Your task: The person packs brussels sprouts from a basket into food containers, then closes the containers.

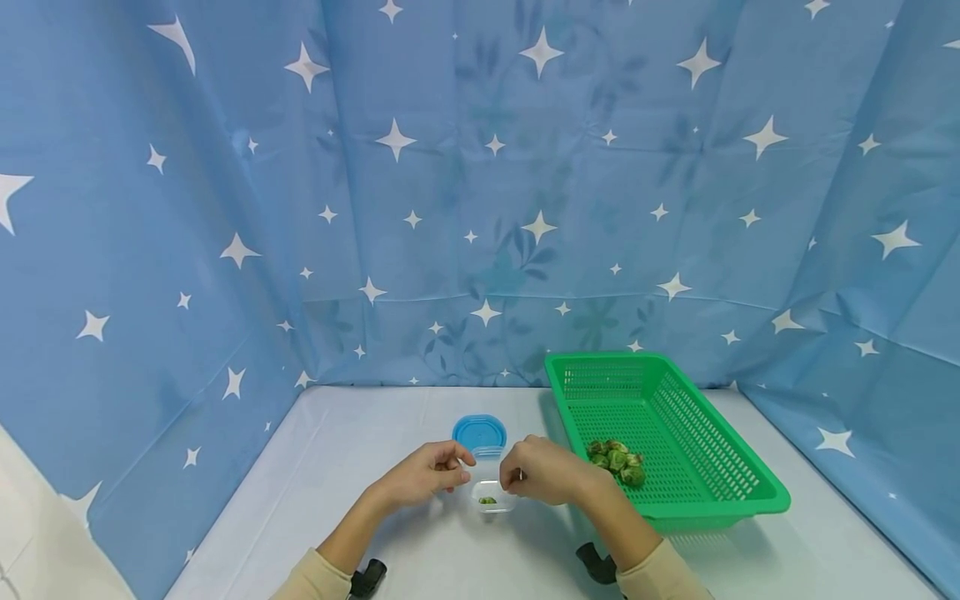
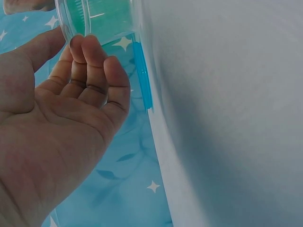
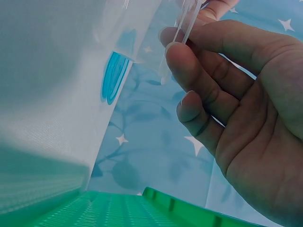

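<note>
A small clear plastic container (image 1: pixel 507 502) stands between the two hands in the head view, a green Brussels sprout (image 1: pixel 487 501) visible in it. At its left side, my left hand (image 1: pixel 426 477) has its fingers loosely bent, a gap between thumb and index. In the left wrist view those fingertips (image 2: pixel 87 45) overlap the container's rim (image 2: pixel 73 19). My right hand (image 1: pixel 547 471) bends over the right side, and its thumb and finger pinch the rim in the right wrist view. Behind the container lies a round blue lid (image 1: pixel 480 432).
A large green perforated basket (image 1: pixel 720 442) takes up the right of the white table (image 1: pixel 360 417). Several more Brussels sprouts (image 1: pixel 617 460) lie in its near left corner. A blue curtain with white stars (image 1: pixel 450 208) hangs round the back and sides.
</note>
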Demonstrator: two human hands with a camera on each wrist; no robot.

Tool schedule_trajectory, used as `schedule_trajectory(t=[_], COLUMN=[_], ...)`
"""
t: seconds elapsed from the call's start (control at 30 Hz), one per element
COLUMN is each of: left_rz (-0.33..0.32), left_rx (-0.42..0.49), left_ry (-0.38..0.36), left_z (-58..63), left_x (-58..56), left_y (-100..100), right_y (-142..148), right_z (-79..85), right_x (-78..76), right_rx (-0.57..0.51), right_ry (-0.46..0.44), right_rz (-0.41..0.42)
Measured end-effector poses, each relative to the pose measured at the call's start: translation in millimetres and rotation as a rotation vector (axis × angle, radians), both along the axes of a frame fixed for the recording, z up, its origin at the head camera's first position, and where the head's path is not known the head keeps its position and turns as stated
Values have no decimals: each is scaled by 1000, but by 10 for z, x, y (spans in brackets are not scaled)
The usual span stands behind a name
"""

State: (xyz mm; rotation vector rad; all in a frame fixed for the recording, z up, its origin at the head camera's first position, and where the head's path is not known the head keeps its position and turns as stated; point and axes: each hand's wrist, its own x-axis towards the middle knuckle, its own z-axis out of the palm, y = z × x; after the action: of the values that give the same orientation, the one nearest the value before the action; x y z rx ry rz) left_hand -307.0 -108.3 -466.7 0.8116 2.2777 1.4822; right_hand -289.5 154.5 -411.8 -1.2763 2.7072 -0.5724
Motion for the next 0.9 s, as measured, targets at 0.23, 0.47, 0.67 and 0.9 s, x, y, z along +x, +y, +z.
schedule_trajectory(t=[0.23, 0.47, 0.67, 0.9], left_rz=[6, -5, -7, -5], left_rx=[2, 5, 0, -3], left_ry=[3, 2, 2, 10], left_z=[-1, -9, -9, -9], left_x=[4, 1, 8, 7], left_y=[-9, -13, -14, -8], right_y=[-3, 6, 14, 12], right_z=[10, 33, 51, 100], right_x=[-1, 9, 20, 40], right_rx=[-2, -13, -42, -97], right_ry=[-4, -10, 30, 103], right_rz=[-11, -15, -15, -41])
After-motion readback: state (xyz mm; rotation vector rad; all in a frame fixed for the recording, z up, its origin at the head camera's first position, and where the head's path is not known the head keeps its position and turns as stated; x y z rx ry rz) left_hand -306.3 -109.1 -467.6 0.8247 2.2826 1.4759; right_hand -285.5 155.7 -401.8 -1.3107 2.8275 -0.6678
